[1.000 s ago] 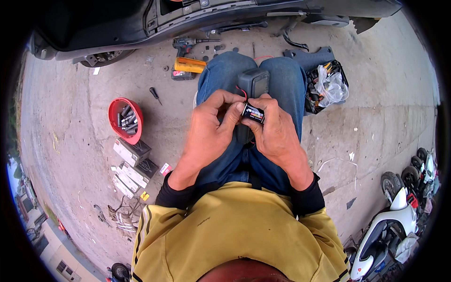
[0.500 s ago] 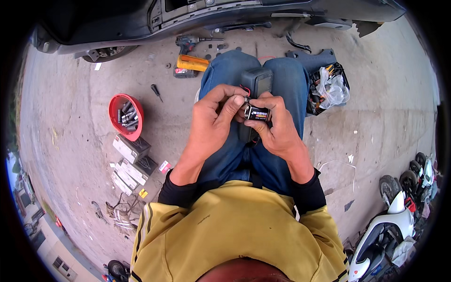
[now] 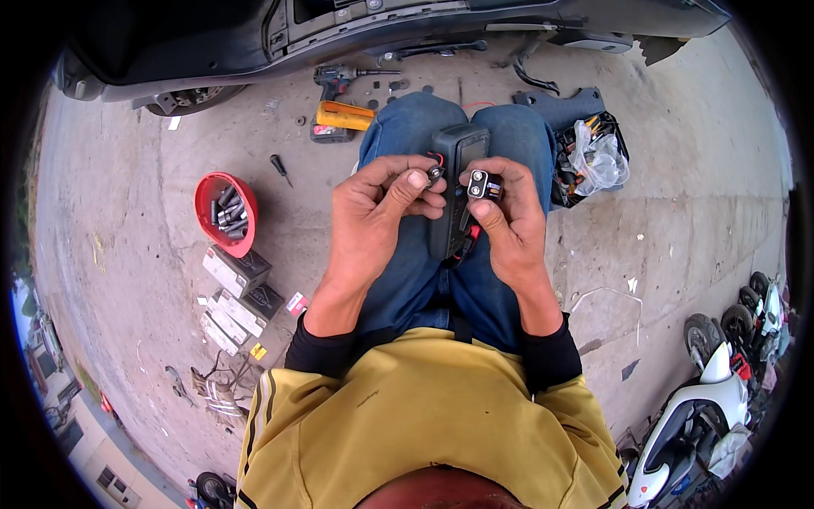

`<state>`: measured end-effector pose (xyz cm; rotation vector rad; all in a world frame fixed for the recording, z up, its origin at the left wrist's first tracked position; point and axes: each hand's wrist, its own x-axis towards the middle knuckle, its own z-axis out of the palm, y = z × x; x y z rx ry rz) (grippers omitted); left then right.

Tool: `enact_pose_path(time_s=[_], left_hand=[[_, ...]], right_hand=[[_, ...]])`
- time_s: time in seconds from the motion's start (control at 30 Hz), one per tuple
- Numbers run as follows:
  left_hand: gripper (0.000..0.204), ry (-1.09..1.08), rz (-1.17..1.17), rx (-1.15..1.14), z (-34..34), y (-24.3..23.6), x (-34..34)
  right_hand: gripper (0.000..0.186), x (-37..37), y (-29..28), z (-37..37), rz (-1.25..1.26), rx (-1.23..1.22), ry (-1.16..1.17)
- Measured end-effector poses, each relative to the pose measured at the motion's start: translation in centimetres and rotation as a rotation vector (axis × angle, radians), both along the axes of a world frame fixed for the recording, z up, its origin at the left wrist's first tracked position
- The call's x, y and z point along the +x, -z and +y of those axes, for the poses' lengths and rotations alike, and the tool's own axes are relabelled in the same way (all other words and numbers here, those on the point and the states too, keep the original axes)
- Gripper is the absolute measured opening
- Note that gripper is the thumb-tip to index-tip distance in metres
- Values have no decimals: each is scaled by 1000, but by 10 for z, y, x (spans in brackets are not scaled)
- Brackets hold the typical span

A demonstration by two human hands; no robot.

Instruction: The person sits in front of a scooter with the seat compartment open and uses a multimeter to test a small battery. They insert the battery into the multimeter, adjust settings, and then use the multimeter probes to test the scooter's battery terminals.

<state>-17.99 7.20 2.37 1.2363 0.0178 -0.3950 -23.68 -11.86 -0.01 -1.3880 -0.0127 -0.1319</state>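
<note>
Between the thumb and fingers of my left hand (image 3: 369,212) is a small battery snap connector (image 3: 436,172) with a red wire. My right hand (image 3: 519,229) grips a dark rectangular nine-volt battery (image 3: 486,186), its two round metal terminals turned toward the left hand. A gap separates battery and connector. Below both hands a dark multimeter (image 3: 448,225) lies lengthwise across my lap, on blue jeans (image 3: 403,276). A bit of red and black lead (image 3: 467,243) shows by its lower end. The fingers partly hide the meter.
A dark vehicle body (image 3: 186,42) spans the far side. On the ground are a power drill (image 3: 332,81), a screwdriver (image 3: 281,168), a red helmet (image 3: 203,206) holding sockets, several boxes (image 3: 236,271) and a tool container (image 3: 566,193). Scooters (image 3: 704,424) stand at right.
My hands have moved apart. The battery has shifted right and turned so its terminals show, away from the connector, which moved slightly left. More of the multimeter is visible.
</note>
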Motion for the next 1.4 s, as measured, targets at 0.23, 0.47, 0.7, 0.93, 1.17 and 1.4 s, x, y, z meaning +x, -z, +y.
enact_pose_path(time_s=[0.23, 0.47, 0.7, 0.93, 1.17, 1.4], left_hand=[[24, -8, -60, 77, -2, -3, -2], [23, -46, -215, 295, -8, -8, -11], [23, -59, -173, 159, -1, -3, -7], [23, -51, -167, 138, -1, -2, -7], [23, -49, -157, 103, -1, -2, -7], [25, -28, -134, 66, -1, 0, -7]], right_hand=[[48, 1, 4, -5, 27, 181, -31], [48, 4, 1, 2, 22, 172, 74], [49, 5, 3, 3, 10, 154, 87], [48, 5, 8, 2, -33, 229, 64], [45, 6, 10, 2, -76, 234, 50], [46, 6, 6, 6, -50, 226, 64]])
